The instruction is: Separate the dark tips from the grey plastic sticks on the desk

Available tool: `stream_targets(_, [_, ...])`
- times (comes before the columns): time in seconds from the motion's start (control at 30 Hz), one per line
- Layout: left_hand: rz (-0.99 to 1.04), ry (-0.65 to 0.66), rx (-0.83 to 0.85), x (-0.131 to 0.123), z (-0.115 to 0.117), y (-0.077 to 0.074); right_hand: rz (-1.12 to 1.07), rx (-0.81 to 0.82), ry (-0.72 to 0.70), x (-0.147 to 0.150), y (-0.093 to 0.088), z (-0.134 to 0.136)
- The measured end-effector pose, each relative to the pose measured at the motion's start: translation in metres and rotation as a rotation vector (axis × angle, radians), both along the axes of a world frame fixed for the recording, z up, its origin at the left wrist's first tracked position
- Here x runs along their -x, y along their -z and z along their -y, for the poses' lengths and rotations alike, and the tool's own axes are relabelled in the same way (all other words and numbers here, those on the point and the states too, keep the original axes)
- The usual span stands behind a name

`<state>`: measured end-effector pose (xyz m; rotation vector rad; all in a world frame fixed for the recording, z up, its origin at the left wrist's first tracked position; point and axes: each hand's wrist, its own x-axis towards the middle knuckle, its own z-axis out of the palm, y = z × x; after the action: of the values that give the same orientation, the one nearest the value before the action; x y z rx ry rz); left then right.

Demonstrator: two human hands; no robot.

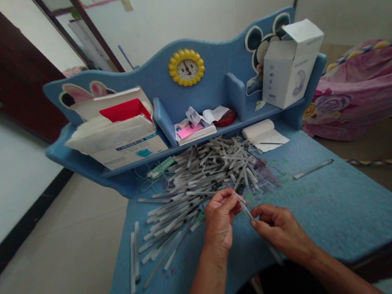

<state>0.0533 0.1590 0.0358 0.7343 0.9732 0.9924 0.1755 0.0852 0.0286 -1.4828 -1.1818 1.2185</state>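
My left hand (220,219) and my right hand (282,229) meet over the front of a blue desk (341,208). Together they hold one thin grey pen (247,210). The left fingers pinch its upper end, and the right fingers grip its middle, with the lower end running down past my right wrist. Just beyond my hands lies a big heap of similar grey and white pens (201,178). A single pen (313,169) lies apart at the right.
Two pens (134,257) lie near the desk's left edge. The desk's raised back shelf holds white boxes (121,129), papers (193,130), a white carton (290,68) and a yellow clock (186,68). A pink blanket (366,88) lies at the right.
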Motion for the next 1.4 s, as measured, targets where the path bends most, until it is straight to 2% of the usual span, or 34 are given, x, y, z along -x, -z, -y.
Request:
stream_targets(0.47, [-0.179,-0.016,-0.100,0.004,0.002,0.005,-0.025,-0.028,0.006,0.001,0.004,-0.001])
stream_targets(0.57, [-0.176,0.006,-0.111,0.004,0.003,0.006,-0.039,-0.028,0.025,0.002,0.009,-0.002])
stream_targets(0.7, [-0.184,-0.027,-0.134,0.004,0.003,0.008,-0.110,0.019,0.057,0.004,0.014,-0.002])
stream_targets(1.03, [-0.241,0.001,-0.188,0.002,0.004,0.022,-0.174,0.072,-0.008,0.015,0.020,0.004])
stream_targets(1.4, [-0.200,-0.018,-0.213,0.007,0.004,0.028,-0.209,0.068,0.090,0.029,0.027,0.001])
